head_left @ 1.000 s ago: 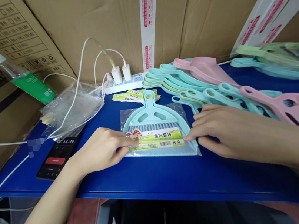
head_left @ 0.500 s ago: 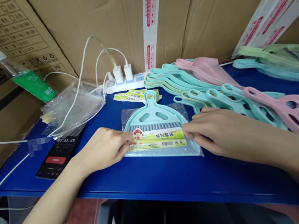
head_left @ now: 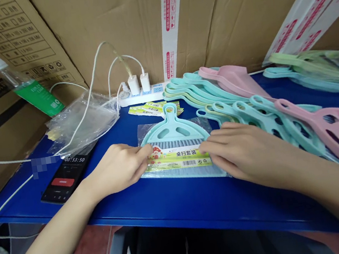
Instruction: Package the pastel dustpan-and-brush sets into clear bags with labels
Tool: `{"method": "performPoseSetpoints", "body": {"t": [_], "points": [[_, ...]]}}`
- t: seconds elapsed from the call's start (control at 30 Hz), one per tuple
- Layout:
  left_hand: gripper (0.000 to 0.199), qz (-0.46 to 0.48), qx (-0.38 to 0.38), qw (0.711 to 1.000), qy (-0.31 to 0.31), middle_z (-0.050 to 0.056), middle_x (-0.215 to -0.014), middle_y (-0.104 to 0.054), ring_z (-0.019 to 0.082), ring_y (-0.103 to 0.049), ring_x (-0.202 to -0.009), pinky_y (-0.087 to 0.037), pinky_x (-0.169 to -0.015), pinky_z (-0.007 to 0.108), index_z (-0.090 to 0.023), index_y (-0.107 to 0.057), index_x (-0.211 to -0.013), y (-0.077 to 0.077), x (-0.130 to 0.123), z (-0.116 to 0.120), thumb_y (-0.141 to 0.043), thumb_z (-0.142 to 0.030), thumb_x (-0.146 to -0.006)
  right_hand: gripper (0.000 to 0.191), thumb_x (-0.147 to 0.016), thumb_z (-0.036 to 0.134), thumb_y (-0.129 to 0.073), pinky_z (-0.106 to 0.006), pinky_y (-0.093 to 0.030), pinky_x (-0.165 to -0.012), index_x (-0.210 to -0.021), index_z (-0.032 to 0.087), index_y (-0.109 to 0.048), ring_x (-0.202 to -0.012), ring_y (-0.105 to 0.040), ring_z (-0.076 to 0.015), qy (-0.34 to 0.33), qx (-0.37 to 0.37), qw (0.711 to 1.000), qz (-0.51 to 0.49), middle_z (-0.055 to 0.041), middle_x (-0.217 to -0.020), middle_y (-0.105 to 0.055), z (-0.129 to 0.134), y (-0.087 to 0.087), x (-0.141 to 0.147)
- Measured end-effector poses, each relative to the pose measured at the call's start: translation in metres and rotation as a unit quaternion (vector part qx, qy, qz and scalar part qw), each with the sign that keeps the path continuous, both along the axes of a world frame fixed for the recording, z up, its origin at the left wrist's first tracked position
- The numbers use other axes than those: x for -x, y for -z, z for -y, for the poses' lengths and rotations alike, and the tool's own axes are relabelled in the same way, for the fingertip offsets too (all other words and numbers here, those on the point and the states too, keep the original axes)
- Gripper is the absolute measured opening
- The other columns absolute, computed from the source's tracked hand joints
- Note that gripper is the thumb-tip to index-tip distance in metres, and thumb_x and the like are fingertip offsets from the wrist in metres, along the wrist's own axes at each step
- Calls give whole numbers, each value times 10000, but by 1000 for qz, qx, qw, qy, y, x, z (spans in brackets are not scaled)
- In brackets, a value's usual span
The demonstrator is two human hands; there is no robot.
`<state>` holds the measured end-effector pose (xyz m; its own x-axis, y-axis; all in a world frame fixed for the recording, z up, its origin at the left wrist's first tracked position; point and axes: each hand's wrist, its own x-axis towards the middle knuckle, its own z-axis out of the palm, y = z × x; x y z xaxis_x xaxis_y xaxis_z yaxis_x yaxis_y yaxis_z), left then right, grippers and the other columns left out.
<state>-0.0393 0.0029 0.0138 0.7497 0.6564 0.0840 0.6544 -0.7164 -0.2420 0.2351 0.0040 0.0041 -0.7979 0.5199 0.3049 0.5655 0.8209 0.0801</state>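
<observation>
your left hand and your right hand reach in from either side, fingers curled narrow, their tips on the edges of a clear plastic bag. you cannot tell whether they pinch it. the bag lies flat on a bright blue table, between your hands, holding a mint-green plastic dustpan and a grey-bristled brush. mint-green dustpans and a pale pink dustpan lie heaped to your right. a white power strip and a black phone sit nearby, with brown cardboard boxes behind. the yellow-green label reads 桌扫套装; the phone shows 00:53:50.
</observation>
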Motion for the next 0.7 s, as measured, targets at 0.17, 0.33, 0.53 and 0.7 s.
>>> {"method": "performPoseSetpoints", "body": {"t": [0.17,0.33,0.53,0.7], "points": [[238,6,-30,999,-12,-18,-634,-633,156,-607,-534,-366,-518,265,-200,-518,-874,-1,-1,-1,-321,-237,-1003,291,-920,119,-348,-311,-395,-620,-760,208,-574,-563,-568,-180,37,-11,999,37,-22,-606,-614,-2,2,-1],[243,-14,-9,995,-99,-10,-627,-626,184,-636,-567,-328,-495,270,-214,-470,-808,-4,-3,-2,-366,-332,-994,287,-946,182,-310,-304,-283,-486,-756,214,-523,-463,-520,-190,103,-34,993,41,-11,-503,-533,-3,0,-5],[111,2,83,982,-168,-40,-566,-574,215,-624,-532,-289,-483,286,-224,-397,-881,-1,-5,-2,-363,-284,-968,260,-969,376,-315,-277,-204,-425,-879,210,-494,-397,-454,-172,188,80,979,4,36,-462,-475,-1,4,-5],[66,71,142,974,-162,-66,-553,-515,187,-576,-499,-295,-498,276,-237,-339,-879,0,-3,-3,-336,-251,-944,231,-922,341,-376,-278,-307,-454,-1060,172,-451,-467,-526,-184,195,204,958,-53,43,-508,-512,3,2,-3]]}}
